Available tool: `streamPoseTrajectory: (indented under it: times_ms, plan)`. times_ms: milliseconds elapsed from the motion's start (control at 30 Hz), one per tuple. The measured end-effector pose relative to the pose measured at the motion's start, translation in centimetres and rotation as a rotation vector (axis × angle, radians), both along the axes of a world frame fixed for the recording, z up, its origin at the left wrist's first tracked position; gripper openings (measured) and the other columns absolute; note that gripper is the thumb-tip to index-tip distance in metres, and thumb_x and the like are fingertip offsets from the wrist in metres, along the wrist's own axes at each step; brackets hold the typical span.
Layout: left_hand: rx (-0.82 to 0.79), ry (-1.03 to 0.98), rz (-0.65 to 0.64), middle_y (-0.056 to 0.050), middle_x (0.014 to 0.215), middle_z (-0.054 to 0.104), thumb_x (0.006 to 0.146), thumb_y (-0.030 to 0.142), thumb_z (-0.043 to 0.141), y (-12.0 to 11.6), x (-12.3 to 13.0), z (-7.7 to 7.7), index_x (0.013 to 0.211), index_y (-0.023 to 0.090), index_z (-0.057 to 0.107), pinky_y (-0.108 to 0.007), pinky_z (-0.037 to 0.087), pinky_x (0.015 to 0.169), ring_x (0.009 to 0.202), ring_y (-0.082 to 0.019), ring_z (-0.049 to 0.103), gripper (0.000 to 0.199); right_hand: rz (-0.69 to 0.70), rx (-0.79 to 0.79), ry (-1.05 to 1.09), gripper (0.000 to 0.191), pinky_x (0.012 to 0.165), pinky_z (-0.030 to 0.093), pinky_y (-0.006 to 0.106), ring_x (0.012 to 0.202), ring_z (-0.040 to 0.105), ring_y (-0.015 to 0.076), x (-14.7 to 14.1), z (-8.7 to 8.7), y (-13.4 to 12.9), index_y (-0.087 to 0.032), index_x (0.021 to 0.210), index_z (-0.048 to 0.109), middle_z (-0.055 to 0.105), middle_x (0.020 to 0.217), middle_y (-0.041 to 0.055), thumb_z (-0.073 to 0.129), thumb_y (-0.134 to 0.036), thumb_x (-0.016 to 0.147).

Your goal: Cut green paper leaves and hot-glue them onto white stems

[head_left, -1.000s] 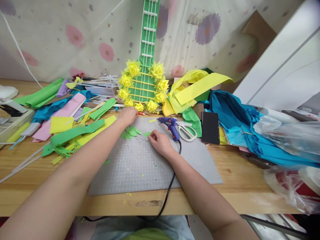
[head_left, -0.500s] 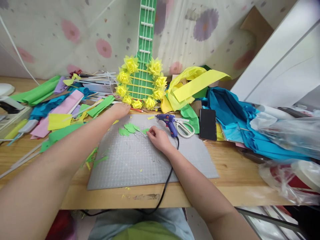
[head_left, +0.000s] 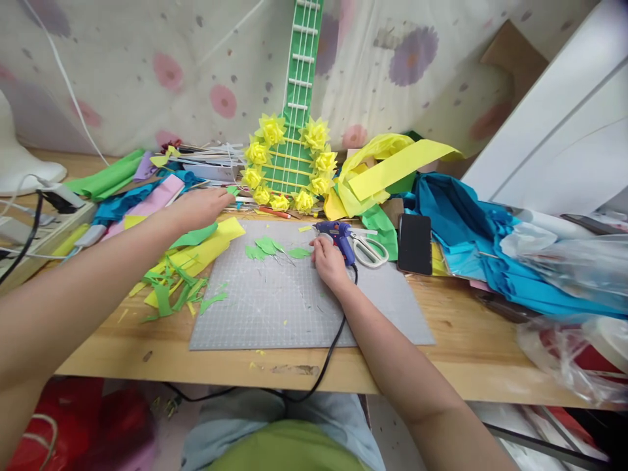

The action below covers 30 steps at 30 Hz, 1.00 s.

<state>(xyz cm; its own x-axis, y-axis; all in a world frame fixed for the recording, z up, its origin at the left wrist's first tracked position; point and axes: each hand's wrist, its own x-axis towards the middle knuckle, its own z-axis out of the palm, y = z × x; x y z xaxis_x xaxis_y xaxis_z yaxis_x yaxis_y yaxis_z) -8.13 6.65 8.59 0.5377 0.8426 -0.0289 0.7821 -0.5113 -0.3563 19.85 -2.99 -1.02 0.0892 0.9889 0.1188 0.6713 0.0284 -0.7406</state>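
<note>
- My left hand (head_left: 206, 206) is out past the far left corner of the mat (head_left: 255, 320), fingertips right by a bit of green paper (head_left: 234, 190). Palm's turned away from the cam, so I honestly can't tell how wide that grip is or if it's got anything.
- My right hand (head_left: 330, 261) is over the far half of the mat, fingers curled in narrow. Can't tell if something's pinched in there.
- Closest stuff to it: a lone green leaf (head_left: 299, 253) just off the fingertips, and the blue glue gun (head_left: 342, 237) right beside it at the mat's far right part. Its black cord (head_left: 330, 356) runs down over the bench's (head_left: 122, 356) front edge.
- More green leaves (head_left: 267, 246) lie in a little bunch near the mat's far edge, left of my right hand, with thin wires (head_left: 284, 255) by them.
- Scissors (head_left: 370, 254) sit just right of the gun, then a dark phone (head_left: 415, 243) off the mat's far right corner.
- Green paper guitar (head_left: 289, 163) stands beyond the mat's far edge, toward the bench's back edge, yellow flowers (head_left: 316, 133) around its lower part.
- Yellow and green scraps (head_left: 181, 281) pile up at the mat's left edge; crumpled blue paper (head_left: 451, 209) fills the bench's back right.
</note>
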Motion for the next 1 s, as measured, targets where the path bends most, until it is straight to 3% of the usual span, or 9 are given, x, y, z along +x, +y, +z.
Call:
streamPoseTrajectory:
  times_ms: [100,233,500,600,700,867,933,1000]
  plan:
    - [0.052,-0.062,0.047,-0.010,0.099,0.056,0.085,0.016,0.035,-1.6,-1.0,0.4,0.101,0.013,0.054,-0.028,0.038,0.074,0.090,-0.019,0.052,0.025,-0.007,-0.001,-0.003,0.026,0.067,0.039,0.026,0.065,0.055,0.0150,0.0,-0.2,0.1,-0.020,0.091,0.055,0.058,0.068,0.0013,0.031,-0.030,0.086]
    - [0.075,-0.183,0.079,-0.008,0.099,0.059,0.089,0.027,0.026,-4.0,-1.8,0.6,0.094,0.016,0.057,-0.027,0.035,0.064,0.082,-0.018,0.053,0.033,-0.030,-0.010,0.071,0.022,0.066,0.039,0.027,0.066,0.056,0.0154,-0.3,-0.6,0.3,-0.020,0.086,0.056,0.058,0.067,0.0010,0.039,-0.034,0.083]
    - [-0.097,-0.215,-0.077,-0.003,0.085,0.065,0.083,0.027,0.034,-8.1,-2.4,-2.5,0.084,0.020,0.061,-0.025,0.031,0.056,0.071,-0.015,0.057,0.028,0.065,-0.129,0.818,0.034,0.041,0.030,0.019,0.044,0.042,0.0057,-1.8,-0.3,-0.1,-0.018,0.087,0.052,0.053,0.061,-0.0046,0.060,-0.043,0.065]
    - [-0.125,-0.264,-0.134,-0.003,0.080,0.066,0.081,0.025,0.034,-9.3,-2.6,-3.4,0.080,0.019,0.061,-0.024,0.032,0.056,0.067,-0.014,0.056,0.028,0.043,-0.163,0.903,0.031,0.041,0.032,0.018,0.047,0.044,0.0060,-2.2,-0.2,-0.3,-0.018,0.081,0.050,0.053,0.061,-0.0035,0.060,-0.042,0.065]
    - [-0.120,-0.333,-0.187,-0.003,0.081,0.066,0.082,0.024,0.033,-9.9,-2.8,-3.9,0.081,0.018,0.061,-0.024,0.035,0.058,0.069,-0.014,0.058,0.028,-0.020,-0.140,0.745,0.026,0.045,0.036,0.021,0.049,0.046,0.0083,-2.1,-0.3,-0.3,-0.019,0.084,0.050,0.052,0.060,-0.0034,0.053,-0.041,0.071]
    - [-0.085,-0.383,-0.170,-0.002,0.084,0.067,0.081,0.023,0.033,-10.0,-3.9,-3.9,0.083,0.019,0.061,-0.023,0.038,0.062,0.074,-0.013,0.060,0.028,0.030,0.134,0.086,0.021,0.071,0.041,0.029,0.076,0.051,0.0150,-1.5,-0.1,-0.8,-0.022,0.081,0.062,0.054,0.082,0.0030,0.050,-0.040,0.077]
    - [-0.068,-0.372,-0.159,-0.002,0.084,0.067,0.080,0.024,0.034,-9.8,-4.5,-3.8,0.083,0.020,0.061,-0.023,0.039,0.063,0.075,-0.014,0.061,0.028,0.043,0.181,-0.055,0.023,0.079,0.039,0.033,0.088,0.049,0.0184,-1.3,0.0,-0.9,-0.023,0.081,0.063,0.055,0.091,0.0050,0.048,-0.040,0.079]
    - [-0.044,-0.368,-0.145,-0.002,0.086,0.067,0.080,0.025,0.034,-9.7,-5.0,-3.6,0.084,0.021,0.062,-0.023,0.040,0.065,0.078,-0.015,0.061,0.028,0.082,0.179,-0.105,0.024,0.081,0.037,0.033,0.090,0.048,0.0194,-1.1,0.0,-0.8,-0.023,0.077,0.062,0.057,0.087,0.0048,0.046,-0.040,0.081]
